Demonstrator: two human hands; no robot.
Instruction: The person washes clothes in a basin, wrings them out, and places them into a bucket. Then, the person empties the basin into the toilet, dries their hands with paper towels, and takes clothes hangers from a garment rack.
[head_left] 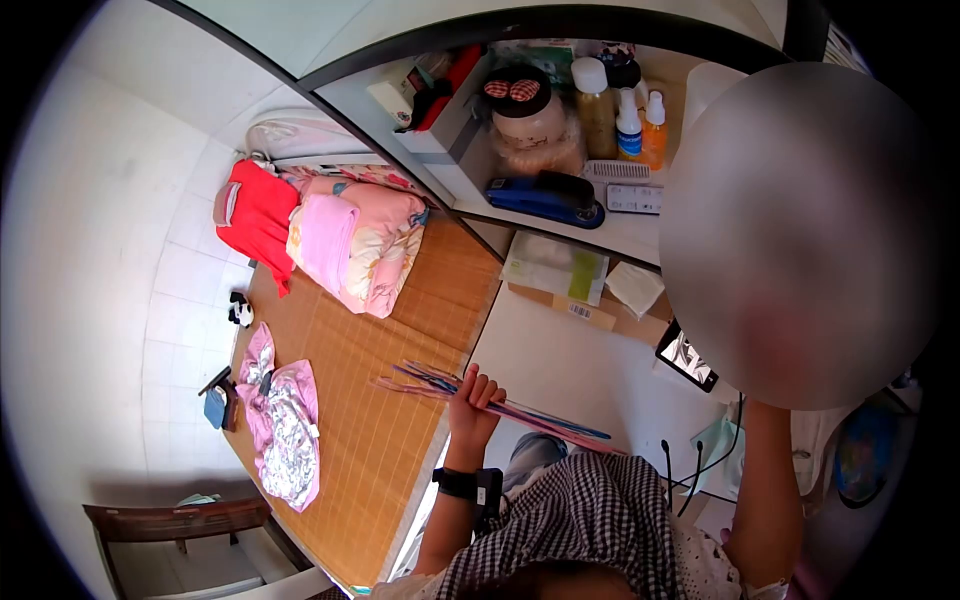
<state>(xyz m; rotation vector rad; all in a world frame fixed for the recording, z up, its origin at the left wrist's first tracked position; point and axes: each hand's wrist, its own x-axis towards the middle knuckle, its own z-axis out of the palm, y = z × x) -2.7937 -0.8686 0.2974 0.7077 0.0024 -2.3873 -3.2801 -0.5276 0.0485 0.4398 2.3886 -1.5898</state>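
My left hand (473, 402) is closed round a bundle of thin pink, blue and purple strands (545, 420). The loose ends fan out to the left of the fist, and the other part runs right, towards the checked garment I wear. A dark band with a small box sits on my left wrist. My right forearm (768, 475) rises on the right side. A large grey blur covers my right hand, so its fingers and anything in them are hidden. Beside that blur, a phone (687, 357) with a lit screen stands at the white desk (560, 345).
A shelf (640, 225) above the desk holds bottles, a jar, a comb (618, 170) and a blue stapler (545, 198). Dark cables (690, 475) lie near my right arm. Left, a bed mat (375, 400) bears folded bedding (350, 245) and clothes; a wooden chair (180, 525) stands lower left.
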